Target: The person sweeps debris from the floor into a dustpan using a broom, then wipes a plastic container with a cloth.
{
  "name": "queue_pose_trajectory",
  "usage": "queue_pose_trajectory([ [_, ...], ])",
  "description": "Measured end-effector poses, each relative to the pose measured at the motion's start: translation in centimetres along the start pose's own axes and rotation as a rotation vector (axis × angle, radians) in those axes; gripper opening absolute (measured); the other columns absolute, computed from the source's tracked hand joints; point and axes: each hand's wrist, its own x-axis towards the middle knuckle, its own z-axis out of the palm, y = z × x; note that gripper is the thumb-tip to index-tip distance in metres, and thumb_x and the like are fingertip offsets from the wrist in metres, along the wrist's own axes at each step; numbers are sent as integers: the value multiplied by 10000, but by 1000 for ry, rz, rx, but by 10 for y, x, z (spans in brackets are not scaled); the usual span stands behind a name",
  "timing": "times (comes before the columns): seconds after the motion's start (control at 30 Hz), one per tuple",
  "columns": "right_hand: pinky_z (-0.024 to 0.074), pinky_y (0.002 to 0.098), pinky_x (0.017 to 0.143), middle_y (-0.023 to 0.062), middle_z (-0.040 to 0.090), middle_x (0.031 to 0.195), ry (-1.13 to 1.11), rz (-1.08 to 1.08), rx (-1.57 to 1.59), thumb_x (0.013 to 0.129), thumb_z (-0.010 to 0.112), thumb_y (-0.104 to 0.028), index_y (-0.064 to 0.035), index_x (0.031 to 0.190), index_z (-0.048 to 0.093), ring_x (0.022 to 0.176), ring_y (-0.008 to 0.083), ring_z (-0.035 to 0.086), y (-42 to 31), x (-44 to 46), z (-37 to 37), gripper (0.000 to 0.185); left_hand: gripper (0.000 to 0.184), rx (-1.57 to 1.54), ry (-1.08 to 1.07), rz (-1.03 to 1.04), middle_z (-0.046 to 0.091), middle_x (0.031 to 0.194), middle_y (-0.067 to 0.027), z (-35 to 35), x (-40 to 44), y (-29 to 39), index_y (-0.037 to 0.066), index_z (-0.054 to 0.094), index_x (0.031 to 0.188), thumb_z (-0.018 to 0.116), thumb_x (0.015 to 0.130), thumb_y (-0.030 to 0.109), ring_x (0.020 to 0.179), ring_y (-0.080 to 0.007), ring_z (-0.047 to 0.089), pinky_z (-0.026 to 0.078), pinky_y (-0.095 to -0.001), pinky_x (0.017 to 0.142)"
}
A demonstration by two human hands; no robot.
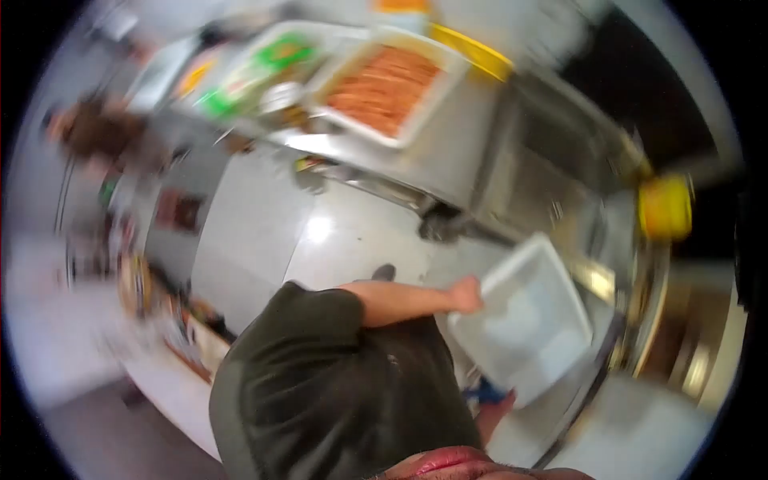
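Note:
My left hand [466,294] is closed on the upper left rim of a white plastic bin [524,320], which is tilted and looks empty apart from pale patches inside. Lower down, my right hand [498,406] is at the bin's lower left edge, its fingers closed against the rim. A blue item [485,390], blurred, lies right beside that hand; whether the hand also touches it is unclear.
A metal counter [456,148] holds a white tray of orange-brown food pieces [384,88], a jar [284,104] and green packages [284,50]. A metal sink [552,172] and yellow container [666,208] stand right. Another person [108,132] is far left, blurred.

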Motion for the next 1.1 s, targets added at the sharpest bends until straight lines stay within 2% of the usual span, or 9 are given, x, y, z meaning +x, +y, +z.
queue_pose_trajectory([
  [0.1, 456, 547, 940, 195, 498, 1300, 172, 180, 132, 907, 485, -501, 9, 1308, 428, 1096, 389, 554, 18, -20, -14, 651, 376, 91, -88, 12, 642, 917, -268, -10, 3, 4, -46, 597, 984, 630, 725, 223, 888, -399, 636, 523, -454, 762],
  [0.13, 493, 506, 903, 182, 571, 1196, 51, 63, 78, 908, 514, -488, 10, 1278, 449, 1011, 367, 604, 24, -39, -11, 624, 357, 138, -115, 54, 650, 859, -256, -4, 19, -13, -57, 603, 974, 617, 730, 203, 851, -400, 644, 525, -459, 736],
  [0.2, 544, 373, 764, 135, 652, 991, 363, 102, 10, 907, 583, -340, 12, 1144, 558, 858, 250, 648, 34, -68, -24, 426, 323, 116, -206, 44, 642, 882, -279, -9, 27, -3, -82, 608, 945, 607, 746, 173, 866, -402, 638, 519, -450, 749],
  [0.23, 533, 342, 717, 122, 648, 1014, 241, 133, 21, 878, 641, -269, 29, 1121, 584, 845, 222, 646, 45, -82, -44, 389, 316, 101, -203, 286, 645, 885, -276, -6, 36, -12, -80, 604, 941, 604, 749, 172, 879, -402, 633, 512, -438, 771],
  [0.27, 527, 322, 668, 111, 655, 974, 232, 169, -34, 855, 664, -238, 43, 1084, 605, 802, 197, 643, 47, -100, -49, 367, 307, 172, -214, 195, 646, 875, -265, -7, 42, 2, -67, 602, 949, 591, 746, 164, 873, -398, 631, 500, -431, 787],
  [0.43, 497, 369, 653, 133, 653, 973, 386, 614, -920, 821, 680, -178, 73, 1077, 601, 785, 235, 625, 59, -167, -68, 367, 332, 283, -241, 443, 621, 979, -255, 24, 52, 60, -44, 607, 999, 560, 714, 120, 935, -399, 604, 463, -426, 848],
  [0.67, 506, 460, 710, 139, 638, 1042, 643, 253, 345, 889, 608, -201, -10, 1214, 517, 889, 262, 630, 195, -175, -206, 388, 408, 558, -264, 773, 591, 1090, -234, 123, 53, 101, -15, 611, 1088, 527, 717, 135, 1088, -384, 530, 408, -415, 962],
  [0.87, 550, 367, 733, 150, 619, 1087, 387, -34, 529, 934, 541, -188, 24, 1220, 501, 900, 239, 648, 112, -121, -201, 358, 383, 694, -295, 713, 589, 1107, -231, 216, 51, 133, -9, 621, 1058, 547, 715, 144, 1066, -365, 547, 419, -404, 945],
  [1.1, 462, 396, 960, 145, 567, 1218, 198, -263, 765, 933, 529, -204, 4, 1330, 418, 1089, 270, 583, -5, -47, -187, 462, 366, 723, -347, 549, 640, 998, -205, 269, 44, 176, -23, 608, 1047, 545, 719, 125, 945, -335, 621, 462, -373, 849],
])
